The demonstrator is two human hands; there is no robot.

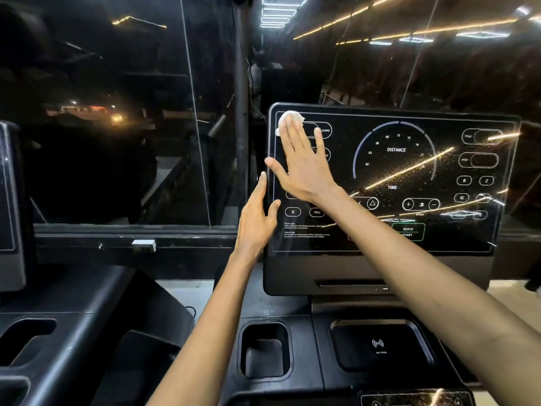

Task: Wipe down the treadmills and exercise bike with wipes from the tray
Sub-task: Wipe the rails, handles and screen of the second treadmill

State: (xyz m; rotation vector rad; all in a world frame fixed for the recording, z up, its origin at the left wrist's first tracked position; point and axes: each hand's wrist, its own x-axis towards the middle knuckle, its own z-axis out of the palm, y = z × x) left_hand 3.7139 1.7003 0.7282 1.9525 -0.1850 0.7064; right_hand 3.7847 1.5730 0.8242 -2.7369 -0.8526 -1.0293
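A black treadmill console screen point(395, 171) with white markings such as DISTANCE and TIME fills the right half of the view. A crumpled white wipe point(288, 118) lies against the screen's upper left corner. My right hand point(301, 165) presses it flat there with straight, spread fingers. My left hand point(257, 218) holds the screen's left edge, fingers behind the frame and thumb on the front.
Below the screen sit a square cup holder point(265, 350) and a wireless charging pad point(380, 344). Another treadmill's console point(11, 200) stands at the far left with its own recesses. A dark glass window point(117, 127) with a sill lies behind.
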